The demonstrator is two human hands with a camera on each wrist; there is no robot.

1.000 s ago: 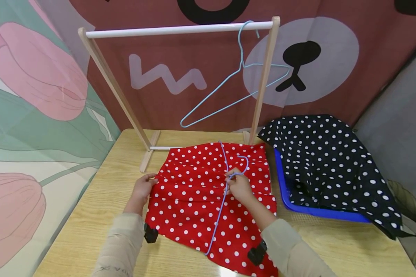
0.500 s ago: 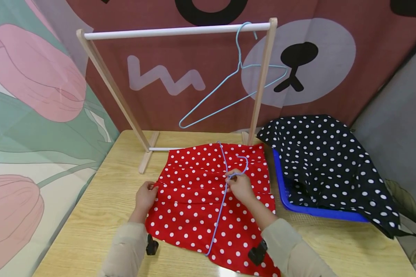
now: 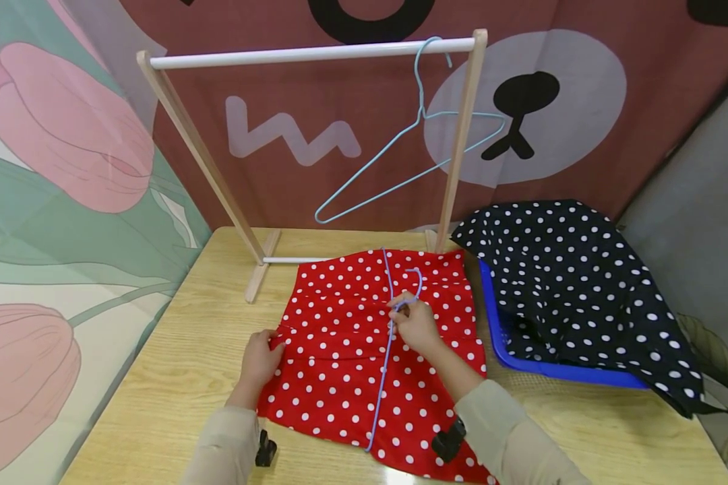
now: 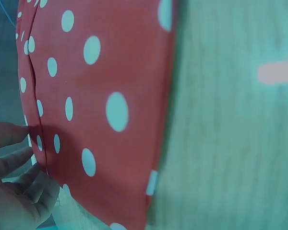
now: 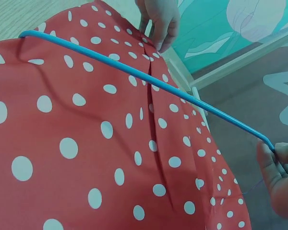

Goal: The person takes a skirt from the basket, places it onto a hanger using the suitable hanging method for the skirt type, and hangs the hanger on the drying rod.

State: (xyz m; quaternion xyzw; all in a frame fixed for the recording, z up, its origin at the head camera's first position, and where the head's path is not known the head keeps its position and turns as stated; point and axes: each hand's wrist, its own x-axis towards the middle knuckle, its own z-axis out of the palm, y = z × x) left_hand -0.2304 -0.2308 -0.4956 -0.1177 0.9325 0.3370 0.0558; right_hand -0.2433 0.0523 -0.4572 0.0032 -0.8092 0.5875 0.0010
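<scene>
A red cloth with white polka dots (image 3: 334, 377) lies spread on the table, with creases across it. My left hand (image 3: 261, 364) pinches its left edge; in the left wrist view, the fingers (image 4: 14, 160) of that hand meet the cloth's border. Over the cloth, my right hand (image 3: 415, 323) grips a lilac-blue wire hanger (image 3: 381, 397) near the base of its hook. The hanger's long bar crosses the cloth from far to near, and the hook points away from me. In the right wrist view the hanger (image 5: 149, 79) looks bright blue, slightly above the fabric.
Behind the cloth stands a wooden rack with a white rail (image 3: 315, 54). A light-blue hanger (image 3: 364, 178) hangs at the rail's right end. To the right, a blue basket (image 3: 558, 372) holds a black polka-dot cloth (image 3: 570, 283) draped over its rim.
My left hand has shifted slightly nearer and to the right along the cloth's edge. My right hand has moved the hanger's hook slightly to the left.
</scene>
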